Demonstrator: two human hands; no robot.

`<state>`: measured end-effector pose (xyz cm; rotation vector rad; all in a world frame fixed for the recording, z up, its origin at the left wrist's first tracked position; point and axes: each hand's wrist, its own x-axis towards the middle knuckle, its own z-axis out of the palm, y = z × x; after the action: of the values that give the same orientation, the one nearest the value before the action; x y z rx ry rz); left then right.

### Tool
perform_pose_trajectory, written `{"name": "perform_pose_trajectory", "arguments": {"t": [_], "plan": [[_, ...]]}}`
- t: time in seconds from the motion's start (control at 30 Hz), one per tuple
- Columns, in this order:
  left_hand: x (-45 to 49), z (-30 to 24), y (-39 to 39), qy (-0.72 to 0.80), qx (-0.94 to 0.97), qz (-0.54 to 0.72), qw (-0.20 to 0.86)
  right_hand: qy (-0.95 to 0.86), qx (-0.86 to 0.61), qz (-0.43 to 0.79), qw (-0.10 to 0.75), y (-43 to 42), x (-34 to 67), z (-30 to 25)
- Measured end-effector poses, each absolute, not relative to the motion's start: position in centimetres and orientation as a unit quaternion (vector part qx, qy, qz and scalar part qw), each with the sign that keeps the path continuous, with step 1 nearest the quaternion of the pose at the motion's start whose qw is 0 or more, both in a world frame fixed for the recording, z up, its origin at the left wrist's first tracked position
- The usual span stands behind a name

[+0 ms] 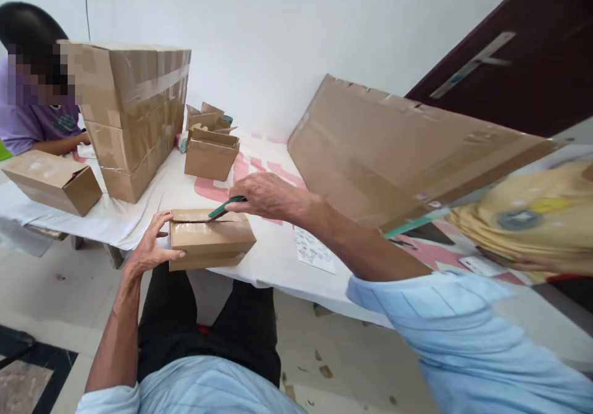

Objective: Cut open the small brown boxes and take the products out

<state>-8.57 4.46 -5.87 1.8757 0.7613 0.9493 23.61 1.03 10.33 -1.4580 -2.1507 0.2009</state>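
Note:
A small brown cardboard box (213,247) with clear tape on it rests at the near edge of the cloth-covered table. My left hand (152,241) grips its left end, thumb on the front face and fingers at the top. In my right hand (264,194) is a green-handled utility knife (225,208). Its tip meets the seam across the box top, where a flap edge is slightly raised. The fingertips of my right hand are partly hidden behind the hand itself.
Tall taped cartons (139,111) stand at the left, beside another small box (55,179) and a person in purple (41,117). Open boxes (212,151) are behind. A large cardboard sheet (384,148) leans at the right, near a printed paper (315,250) and yellow cloth (532,216).

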Motion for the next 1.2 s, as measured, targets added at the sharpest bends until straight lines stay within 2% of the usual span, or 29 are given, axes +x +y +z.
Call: {"name": "perform_pose_trajectory", "arguments": {"t": [0.1, 0.23, 0.3, 0.43, 0.6, 0.7, 0.77, 0.87, 0.93, 1.03, 1.1, 1.2], "plan": [[-8.7, -5.8, 4.6, 0.311, 0.754, 0.38, 0.437, -0.821, -0.535, 0.075, 0.184, -0.4, 27.8, 10.7], [-8.8, -5.4, 4.5, 0.315, 0.761, 0.37, 0.429, -0.799, -0.57, 0.04, 0.184, -3.3, 32.9, 10.4], [-8.9, -4.9, 4.4, 0.315, 0.768, 0.368, 0.419, -0.768, -0.604, 0.019, 0.213, -4.9, 34.7, 9.2], [-9.1, -3.9, 4.3, 0.314, 0.781, 0.348, 0.413, -0.687, -0.657, 0.01, 0.31, -7.5, 35.8, 2.3], [-9.2, -2.9, 4.8, 0.326, 0.79, 0.316, 0.412, -0.629, -0.691, -0.01, 0.356, -9.5, 33.2, -9.9], [-9.4, -2.5, 5.2, 0.332, 0.798, 0.294, 0.409, -0.619, -0.689, -0.026, 0.375, -9.6, 31.7, -13.1], [-9.5, -2.3, 5.4, 0.335, 0.801, 0.286, 0.405, -0.623, -0.668, -0.024, 0.406, -9.1, 30.9, -12.4], [-9.6, -2.1, 5.6, 0.336, 0.805, 0.284, 0.398, -0.651, -0.615, -0.009, 0.446, -7.5, 29.1, -8.5], [-9.7, -1.9, 5.7, 0.337, 0.805, 0.283, 0.399, -0.688, -0.581, 0.0, 0.435, -6.2, 27.7, -5.1], [-9.8, -1.6, 5.8, 0.342, 0.805, 0.274, 0.4, -0.746, -0.554, 0.018, 0.37, -4.8, 25.7, -0.9], [-10.0, -1.4, 5.9, 0.342, 0.807, 0.265, 0.402, -0.766, -0.542, 0.014, 0.345, -4.4, 25.0, 0.6], [-10.2, -1.3, 6.0, 0.332, 0.808, 0.257, 0.413, -0.763, -0.533, -0.043, 0.362, -5.1, 24.6, 0.6]]}}
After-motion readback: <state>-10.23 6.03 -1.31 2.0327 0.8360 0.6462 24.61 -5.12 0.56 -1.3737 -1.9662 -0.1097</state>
